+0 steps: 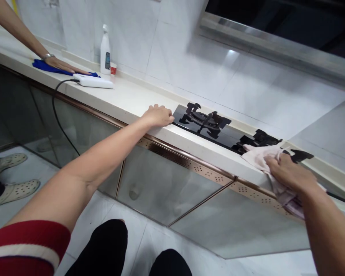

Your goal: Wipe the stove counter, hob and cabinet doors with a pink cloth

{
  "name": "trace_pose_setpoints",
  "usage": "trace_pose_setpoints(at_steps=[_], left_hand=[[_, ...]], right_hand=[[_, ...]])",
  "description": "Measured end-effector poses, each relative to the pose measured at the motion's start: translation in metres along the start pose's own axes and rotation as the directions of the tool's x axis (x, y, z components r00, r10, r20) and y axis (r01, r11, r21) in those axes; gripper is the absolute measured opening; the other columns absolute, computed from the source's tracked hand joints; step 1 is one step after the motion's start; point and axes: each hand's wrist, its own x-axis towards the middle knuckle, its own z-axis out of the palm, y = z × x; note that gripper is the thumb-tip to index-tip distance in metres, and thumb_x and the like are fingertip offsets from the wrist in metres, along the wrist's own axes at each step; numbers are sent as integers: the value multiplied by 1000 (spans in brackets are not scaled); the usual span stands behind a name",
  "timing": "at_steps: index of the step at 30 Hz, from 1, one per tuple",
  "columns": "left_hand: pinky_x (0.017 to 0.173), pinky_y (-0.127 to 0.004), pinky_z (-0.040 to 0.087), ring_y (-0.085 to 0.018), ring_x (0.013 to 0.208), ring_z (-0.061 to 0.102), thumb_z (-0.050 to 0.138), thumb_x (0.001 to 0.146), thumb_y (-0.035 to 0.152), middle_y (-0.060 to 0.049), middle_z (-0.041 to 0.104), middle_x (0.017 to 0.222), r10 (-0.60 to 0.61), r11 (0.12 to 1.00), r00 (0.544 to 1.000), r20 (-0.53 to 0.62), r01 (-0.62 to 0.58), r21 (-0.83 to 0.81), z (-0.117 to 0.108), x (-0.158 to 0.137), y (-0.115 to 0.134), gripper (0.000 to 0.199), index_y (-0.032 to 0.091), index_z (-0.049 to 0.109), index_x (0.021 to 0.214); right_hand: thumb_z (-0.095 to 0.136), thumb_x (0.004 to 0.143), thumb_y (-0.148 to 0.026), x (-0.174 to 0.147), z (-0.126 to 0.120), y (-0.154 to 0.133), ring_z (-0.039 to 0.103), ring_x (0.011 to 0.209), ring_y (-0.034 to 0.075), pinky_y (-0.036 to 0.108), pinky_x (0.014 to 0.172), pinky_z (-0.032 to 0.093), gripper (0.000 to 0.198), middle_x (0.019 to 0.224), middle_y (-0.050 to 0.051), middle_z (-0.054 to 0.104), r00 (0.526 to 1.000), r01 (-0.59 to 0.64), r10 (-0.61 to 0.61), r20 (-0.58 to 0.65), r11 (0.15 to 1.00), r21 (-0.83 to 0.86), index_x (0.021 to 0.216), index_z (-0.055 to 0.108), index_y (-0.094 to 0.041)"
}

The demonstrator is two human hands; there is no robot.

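My left hand (158,116) rests on the white countertop beside the left end of a black gas stove (178,115). Its fingers are slightly bent over the surface, with no object visible in them. At the right, my right hand (293,172) grips a pale pink cloth (254,155), pressing it at the front edge of the stove by the right burner. Part of the cloth hangs over the counter's front edge. The black pan support (207,122) of the left burner stands between my two hands.
Farther left, another person's hand (61,65) lies flat on a blue cloth (47,67). Near it are a white corded device (93,81), a white spray bottle (105,51) and a small red-and-white cup (113,69). A dark range hood (276,46) overhangs the stove. Cabinet doors (172,188) line the front.
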Motion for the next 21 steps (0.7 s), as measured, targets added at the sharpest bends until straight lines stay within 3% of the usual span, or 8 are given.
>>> trace_pose_setpoints(at_steps=[5,9,14,18,21], left_hand=[[111,-55,38,-39,131,49,38,97,45,-16,63,140,8,1000,1000,-8,-8,3,-1,-4,0,54,21,69,135],[110,-54,38,-38,129,51,41,96,46,-15,65,138,3,1000,1000,-13,-3,-10,-1,-4,0,53,22,70,134],[111,-53,38,-37,130,50,40,96,45,-14,64,139,-11,1000,1000,-7,11,1,-1,-3,0,52,23,70,133],[112,-54,36,-39,132,48,41,95,47,-15,62,141,-10,1000,1000,4,10,-24,-1,-3,-1,55,22,69,134],[111,-55,37,-38,131,48,40,96,49,-13,63,140,-16,1000,1000,6,16,-13,0,-2,-2,54,25,69,135]], right_hand=[[17,93,-65,-22,-16,-35,64,118,43,50,97,49,74,131,28,64,994,91,-95,53,993,70,144,41,-16],[28,93,-62,-23,-25,-58,62,120,45,50,97,48,70,134,29,62,992,102,-109,67,989,104,142,42,-15],[30,94,-61,-34,-27,-70,62,119,45,50,94,48,65,138,30,60,983,181,-182,5,980,80,137,46,-14],[29,95,-60,-51,-30,-83,65,109,41,47,90,49,59,129,26,64,955,297,-298,-17,947,122,132,46,-17],[33,94,-61,-43,-31,-103,67,102,36,43,85,50,57,123,20,67,913,395,-409,17,890,227,132,45,-20]])
